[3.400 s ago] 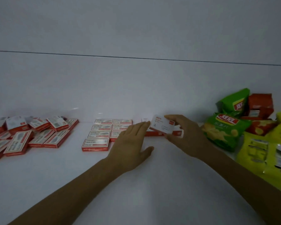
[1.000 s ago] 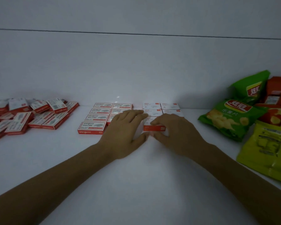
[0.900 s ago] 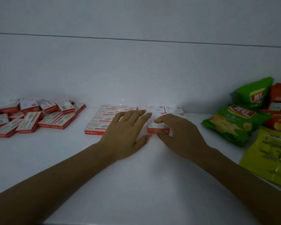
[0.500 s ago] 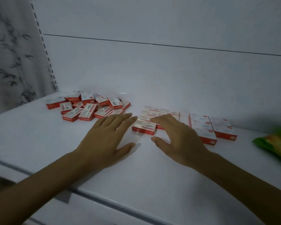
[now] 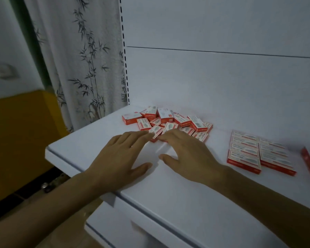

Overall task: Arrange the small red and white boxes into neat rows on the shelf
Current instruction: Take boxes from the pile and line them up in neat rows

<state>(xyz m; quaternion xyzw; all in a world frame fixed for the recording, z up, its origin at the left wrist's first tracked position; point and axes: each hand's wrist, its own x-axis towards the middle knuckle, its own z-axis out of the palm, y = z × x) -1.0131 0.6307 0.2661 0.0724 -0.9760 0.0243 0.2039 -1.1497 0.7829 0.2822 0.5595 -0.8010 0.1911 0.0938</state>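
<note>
A loose pile of small red and white boxes (image 5: 168, 122) is seen at the left end of the shelf (image 5: 168, 194), well apart from the neat rows (image 5: 254, 153) on the right. The left grip (image 5: 118, 158) and right grip (image 5: 188, 154) are released, fingers straight, tips at the nearest box (image 5: 157, 132). The boxes are judged light, stiff cardboard, easily slid; each is best pinched across its long sides

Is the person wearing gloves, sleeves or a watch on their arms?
No. The left hand and right hand are bare: no gloves, rings or watch show. The left forearm and right forearm are bare too, with no sleeve in view.
</note>
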